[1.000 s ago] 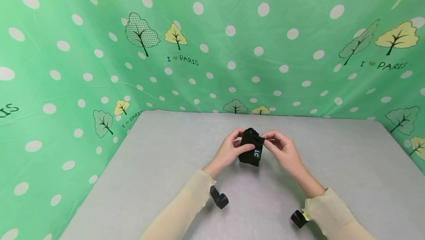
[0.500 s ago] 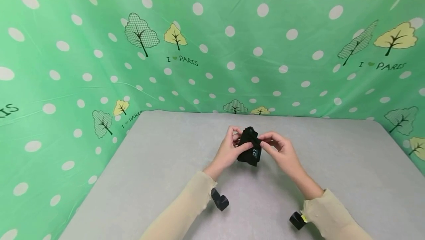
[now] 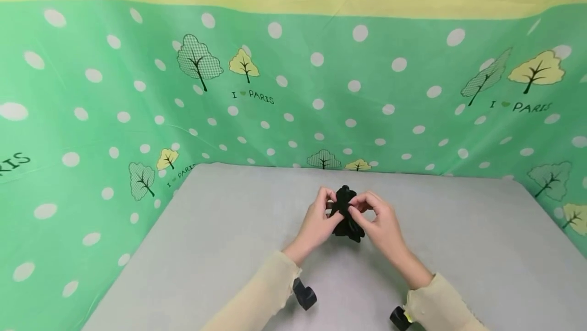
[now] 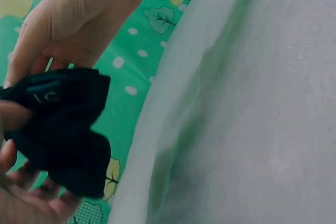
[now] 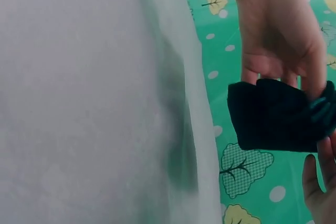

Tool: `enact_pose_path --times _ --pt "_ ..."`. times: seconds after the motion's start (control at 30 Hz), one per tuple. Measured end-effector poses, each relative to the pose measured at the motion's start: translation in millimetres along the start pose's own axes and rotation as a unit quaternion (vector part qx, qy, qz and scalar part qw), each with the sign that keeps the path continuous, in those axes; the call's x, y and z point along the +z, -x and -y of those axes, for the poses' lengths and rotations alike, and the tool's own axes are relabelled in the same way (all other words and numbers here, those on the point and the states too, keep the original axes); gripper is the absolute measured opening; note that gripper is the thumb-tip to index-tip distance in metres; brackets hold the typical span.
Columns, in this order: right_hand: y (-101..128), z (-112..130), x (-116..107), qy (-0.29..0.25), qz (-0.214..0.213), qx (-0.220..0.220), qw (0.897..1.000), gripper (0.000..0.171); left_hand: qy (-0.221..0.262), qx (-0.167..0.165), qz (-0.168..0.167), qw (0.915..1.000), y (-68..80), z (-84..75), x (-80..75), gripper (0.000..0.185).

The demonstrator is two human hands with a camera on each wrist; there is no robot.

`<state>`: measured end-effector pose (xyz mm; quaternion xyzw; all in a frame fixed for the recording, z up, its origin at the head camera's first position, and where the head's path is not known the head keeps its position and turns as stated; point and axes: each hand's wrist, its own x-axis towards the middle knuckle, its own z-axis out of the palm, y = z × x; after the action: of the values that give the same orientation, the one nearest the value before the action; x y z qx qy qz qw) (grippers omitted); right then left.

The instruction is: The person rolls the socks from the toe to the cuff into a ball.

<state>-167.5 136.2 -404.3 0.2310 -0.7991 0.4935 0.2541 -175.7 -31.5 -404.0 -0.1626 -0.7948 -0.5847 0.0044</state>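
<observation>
Both hands hold one small black cloth (image 3: 344,221) up over the table's far middle part. It is gathered near its top and spreads out below. A small tag with pale letters shows on it (image 4: 44,94) in the left wrist view. My left hand (image 3: 319,221) grips its left side, thumb across the front and other fingers behind. My right hand (image 3: 378,218) pinches its right edge between thumb and fingertips. In the right wrist view the cloth (image 5: 273,116) looks creased where the fingers meet it.
A grey table (image 3: 220,249) lies beneath the hands. A green curtain (image 3: 293,91) with white dots and printed trees stands behind it and at both sides. Black wrist cameras (image 3: 304,294) hang below the beige sleeves (image 3: 257,290).
The right hand has moved left, closer to the left hand. The cloth has been bunched and turned, so its lettering is out of sight in the head view. The head view has tilted up slightly.
</observation>
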Motion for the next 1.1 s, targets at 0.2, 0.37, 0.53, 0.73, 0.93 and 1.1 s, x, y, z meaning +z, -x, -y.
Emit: enact_pose_path --times 0.2,0.37,0.53,0.73,0.93,1.1 --pt "2.8 1.2 -0.5 0.013 -0.019 0.016 1.0 0.014 0.035 -0.009 0.024 0.9991 3.5 2.9 -0.4 0.037" --pt "4.7 2.0 -4.0 0.012 -0.02 0.021 1.0 0.012 0.038 -0.005 0.031 0.9988 1.1 7.3 -1.6 0.038" --pt "8.2 3.8 -6.2 0.029 -0.009 0.029 0.999 0.009 0.0 -0.004 0.035 0.9994 0.3 8.2 -3.5 0.049" --pt "10.6 7.2 -10.9 0.006 0.027 0.088 0.996 0.003 -0.052 0.0 0.043 0.9977 -0.9 8.2 -5.0 0.049" --pt "1.7 12.4 -19.2 -0.017 0.079 0.105 0.991 0.005 -0.051 0.005 0.088 0.9948 -3.5 6.9 -10.2 0.042" --pt "-7.0 14.7 -24.3 -0.036 0.114 0.119 0.986 0.007 -0.054 0.017 0.134 0.9894 -5.2 3.4 -13.3 0.04"
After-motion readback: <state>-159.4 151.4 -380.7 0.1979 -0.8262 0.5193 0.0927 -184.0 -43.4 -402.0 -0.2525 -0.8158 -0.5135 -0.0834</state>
